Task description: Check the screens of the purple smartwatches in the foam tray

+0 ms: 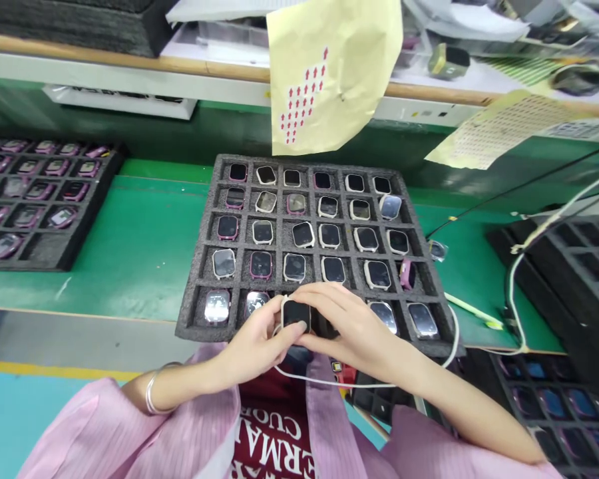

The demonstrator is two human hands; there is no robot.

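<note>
Between both hands, over the near edge of a grey foam tray [194, 306], is a smartwatch case [293, 311] with a dark screen and a pale frame. My left hand [253, 342] pinches it from the left, thumb lying along its lower edge. Fingers of my right hand [347, 319] close on its top and right side. A white cable [324, 381] runs below the hands and seems to reach the case; its end is hidden. Watch cases with white or pink frames fill the tray's compartments around the hands, and my hands cover part of the front row.
Another foam tray [54, 256] of pink watch cases lies at the left on the green bench [140, 233]. Dark trays [539, 286] are stacked at the right. Yellow paper [339, 80] hangs from the shelf [219, 70] above. A pale green strip [472, 311] lies right of the tray.
</note>
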